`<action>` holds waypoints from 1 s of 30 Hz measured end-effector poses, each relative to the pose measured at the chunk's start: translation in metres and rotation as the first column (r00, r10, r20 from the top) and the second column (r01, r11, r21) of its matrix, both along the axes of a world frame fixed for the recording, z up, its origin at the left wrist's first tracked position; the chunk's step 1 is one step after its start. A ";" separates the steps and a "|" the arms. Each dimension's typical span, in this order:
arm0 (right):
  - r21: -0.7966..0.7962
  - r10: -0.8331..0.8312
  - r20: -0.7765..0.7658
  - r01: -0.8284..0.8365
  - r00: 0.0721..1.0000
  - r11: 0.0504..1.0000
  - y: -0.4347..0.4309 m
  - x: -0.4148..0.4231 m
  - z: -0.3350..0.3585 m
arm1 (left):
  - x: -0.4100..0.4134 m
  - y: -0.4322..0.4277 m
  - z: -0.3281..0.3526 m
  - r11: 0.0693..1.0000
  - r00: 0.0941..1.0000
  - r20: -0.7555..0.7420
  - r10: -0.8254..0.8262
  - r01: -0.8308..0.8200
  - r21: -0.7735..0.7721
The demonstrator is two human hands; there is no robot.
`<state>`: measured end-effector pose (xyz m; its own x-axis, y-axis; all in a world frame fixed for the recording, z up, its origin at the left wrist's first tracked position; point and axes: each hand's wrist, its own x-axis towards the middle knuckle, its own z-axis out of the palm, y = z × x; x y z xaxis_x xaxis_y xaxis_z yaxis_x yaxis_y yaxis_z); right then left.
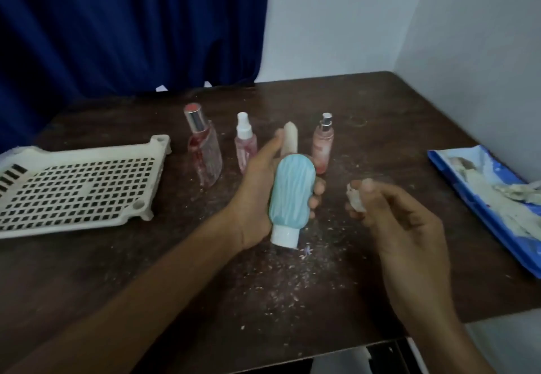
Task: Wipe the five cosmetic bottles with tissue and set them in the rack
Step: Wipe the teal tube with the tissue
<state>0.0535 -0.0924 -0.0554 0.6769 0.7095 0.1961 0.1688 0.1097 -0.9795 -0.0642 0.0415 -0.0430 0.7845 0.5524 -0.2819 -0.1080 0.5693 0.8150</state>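
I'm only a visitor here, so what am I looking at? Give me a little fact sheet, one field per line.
Left hand: grips the blue bottle, white cap toward the camera
Right hand: pinches a wad of tissue, apart from the bottle
Standing on table: red-capped bottle, white-nozzle spray bottle, cream bottle, silver-nozzle spray bottle
Rack: at the left, no bottle in it yet
Tissue pack: at the right edge
Table surface: strewn with tissue crumbs

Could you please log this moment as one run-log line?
left hand holds blue bottle | right hand pinches tissue | rack empty | four bottles on table
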 end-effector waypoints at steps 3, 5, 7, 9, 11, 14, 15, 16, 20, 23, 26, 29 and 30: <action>0.041 0.063 0.157 -0.071 0.986 0.997 -0.003 -0.025 -0.015 | -0.026 -0.003 -0.016 0.996 0.998 0.031 0.063 -0.065 0.061; 0.055 0.089 0.168 -0.100 0.982 0.994 -0.002 -0.036 -0.018 | -0.034 -0.002 -0.019 0.991 0.993 0.043 0.113 -0.116 0.073; 0.044 0.103 0.177 -0.113 0.979 0.993 -0.001 -0.047 -0.017 | -0.037 -0.003 -0.020 0.981 0.988 0.050 0.146 -0.151 0.119; 0.015 0.079 0.327 -0.088 0.942 0.996 0.004 -0.052 -0.016 | -0.034 -0.002 -0.023 0.968 0.983 0.027 0.182 -0.184 0.173; 0.020 0.020 0.475 -0.033 0.880 0.999 0.011 -0.052 -0.014 | -0.031 -0.003 -0.025 0.960 0.976 0.020 0.218 -0.218 0.173; 0.067 -0.055 0.575 0.020 0.816 0.998 0.022 -0.053 -0.011 | -0.030 -0.006 -0.028 0.957 0.973 0.044 0.227 -0.231 0.174; 0.083 -0.071 0.591 0.027 0.804 0.996 0.025 -0.055 -0.010 | -0.031 -0.007 -0.029 0.953 0.971 0.051 0.233 -0.239 0.185; 0.108 -0.089 0.606 0.029 0.790 0.994 0.027 -0.057 -0.009 | -0.032 -0.008 -0.030 0.948 0.968 0.056 0.243 -0.249 0.200; 0.214 -0.193 0.683 0.060 0.704 0.975 0.038 -0.061 -0.002 | -0.032 -0.010 -0.030 0.930 0.960 0.064 0.273 -0.280 0.238; 0.209 -0.195 0.737 0.057 0.647 0.976 0.047 -0.063 -0.001 | -0.030 -0.011 -0.030 0.919 0.954 0.076 0.291 -0.301 0.254; 0.175 -0.184 0.771 0.076 0.609 0.982 0.050 -0.064 -0.004 | -0.030 -0.010 -0.031 0.920 0.955 0.085 0.284 -0.297 0.258; 0.172 -0.195 0.764 0.097 0.615 0.980 0.050 -0.062 -0.003 | -0.030 -0.011 -0.032 0.918 0.964 0.108 0.241 -0.263 0.297; 0.172 -0.197 0.764 0.100 0.614 0.980 0.050 -0.062 -0.002 | -0.030 -0.011 -0.033 0.917 0.964 0.119 0.238 -0.263 0.301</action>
